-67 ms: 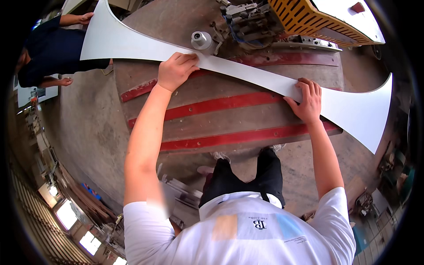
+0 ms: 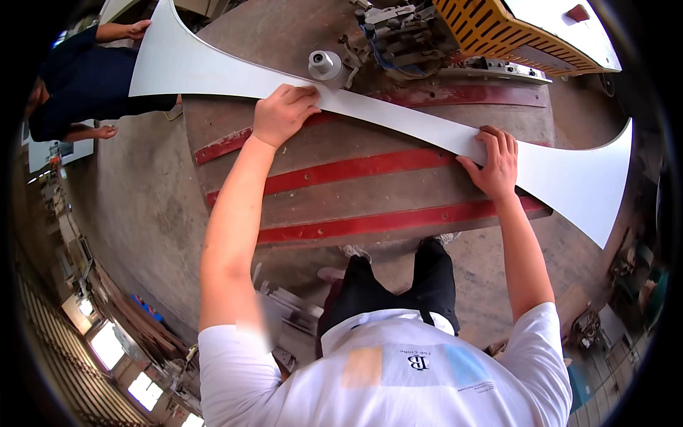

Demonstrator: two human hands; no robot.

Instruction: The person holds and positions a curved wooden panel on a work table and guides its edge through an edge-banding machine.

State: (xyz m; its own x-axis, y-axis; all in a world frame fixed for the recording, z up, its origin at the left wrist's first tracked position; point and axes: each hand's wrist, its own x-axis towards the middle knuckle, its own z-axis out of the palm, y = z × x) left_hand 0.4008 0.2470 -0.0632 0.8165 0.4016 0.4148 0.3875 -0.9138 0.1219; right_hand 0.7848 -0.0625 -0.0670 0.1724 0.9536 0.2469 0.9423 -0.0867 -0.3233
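A long white panel (image 2: 420,124) lies slantwise over the machine table, narrow in the middle and flaring at both ends. My left hand (image 2: 284,114) is closed on its narrow part beside a round grey spindle head (image 2: 326,65), fingertips on the panel by the head's base. Farther right, my right hand (image 2: 494,162) grips the panel across its width, thumb at the near edge and fingers bent over the top. The panel's right end sticks out past the table. At the far left, a co-worker's hand (image 2: 138,29) touches the other wide end.
Red strips (image 2: 363,168) run across the brown table (image 2: 341,199). Behind the panel stands a machine unit with cables (image 2: 405,43), beside a yellow slotted guard (image 2: 498,35). The co-worker in dark clothes (image 2: 89,78) stands at the left. Stacked long boards (image 2: 117,306) lie lower left.
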